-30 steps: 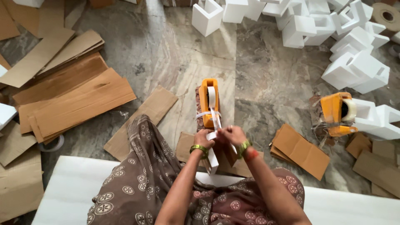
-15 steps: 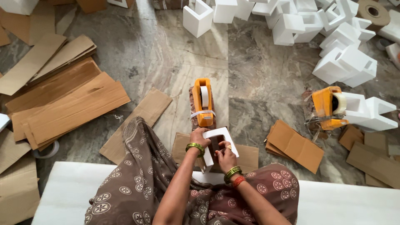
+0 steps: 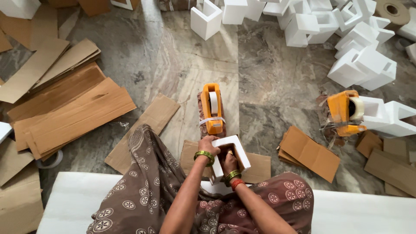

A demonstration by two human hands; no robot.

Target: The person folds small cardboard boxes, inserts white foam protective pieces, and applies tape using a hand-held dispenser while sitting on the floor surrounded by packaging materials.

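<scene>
The person sat on a white slab at the floor's edge, knees draped in brown patterned cloth, and held a white foam corner piece over the lap, just above a flat cardboard sheet on the marble floor. The left hand clasped the piece's upper left edge, fingers curled over the rim. The right hand was tucked inside the hollow of the piece, its fingers pressed against the inner wall; whether they pinched anything there I could not tell.

Directly ahead of the piece, almost touching it, stood an orange tape dispenser with a white roll, a strip of tape hanging across its front. A second orange dispenser lay well off to the right, beside a white foam block. More white foam pieces were heaped along the far right, and one stood alone near the top. Stacked cardboard strips covered the floor to the left, with a smaller folded stack to the right of the lap.
</scene>
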